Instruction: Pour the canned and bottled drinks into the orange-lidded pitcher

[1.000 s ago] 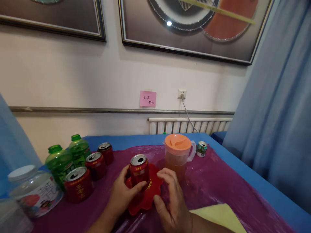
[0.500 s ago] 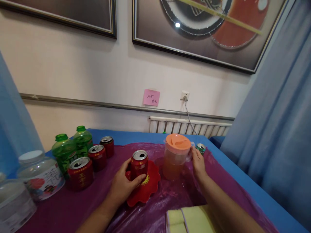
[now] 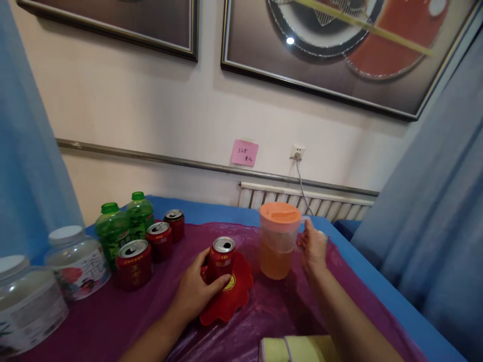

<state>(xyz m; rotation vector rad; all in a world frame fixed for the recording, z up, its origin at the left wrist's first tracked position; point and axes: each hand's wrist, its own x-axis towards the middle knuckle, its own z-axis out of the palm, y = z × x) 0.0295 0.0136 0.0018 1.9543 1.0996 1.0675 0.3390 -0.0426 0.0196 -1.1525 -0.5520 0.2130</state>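
My left hand (image 3: 196, 286) is wrapped round an opened red can (image 3: 222, 257), upright over a red scalloped dish (image 3: 226, 306) with a yellow centre. My right hand (image 3: 314, 244) grips the handle of a clear pitcher (image 3: 277, 246). An orange lid tops the pitcher, and amber liquid fills its lower half. Whether the pitcher's base touches the table is hard to tell. Behind my right hand a small green can is almost wholly hidden.
Left on the purple sheet (image 3: 151, 311) are red cans (image 3: 135, 266), green bottles (image 3: 112, 231) and clear jars (image 3: 77, 266) with white lids. A folded yellow cloth (image 3: 302, 349) lies at the front edge. Behind the table is a radiator (image 3: 256, 197).
My right hand has closed round the pitcher's handle, and the pitcher looks slightly raised. My left hand stays on the red can. The whole view has shifted a little.
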